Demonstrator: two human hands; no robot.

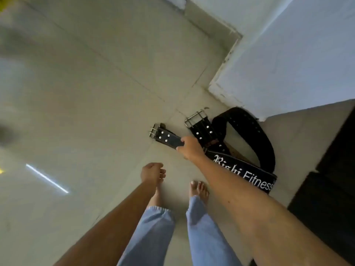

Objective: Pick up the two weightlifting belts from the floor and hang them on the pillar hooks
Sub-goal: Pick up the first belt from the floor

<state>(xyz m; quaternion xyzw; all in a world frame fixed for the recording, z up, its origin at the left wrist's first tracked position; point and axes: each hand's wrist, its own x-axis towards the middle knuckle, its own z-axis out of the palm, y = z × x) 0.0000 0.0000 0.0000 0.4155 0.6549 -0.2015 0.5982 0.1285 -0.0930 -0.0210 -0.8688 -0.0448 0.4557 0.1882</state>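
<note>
Two black weightlifting belts lie on the grey floor at the foot of a white pillar [288,64]. My right hand [190,148] is shut on the buckle end of the near belt [167,137], whose wide part carries white lettering and runs back under my forearm. The second belt [249,127] lies curled against the pillar base, its metal buckle [194,119] pointing left. My left hand [152,172] hangs loosely curled above the floor and holds nothing. No hooks are in view.
My bare feet [198,190] stand just below the belts on the tiled floor [96,93]. Black rubber mats [326,198] cover the floor at the right. White walls [221,8] meet in a corner at the top.
</note>
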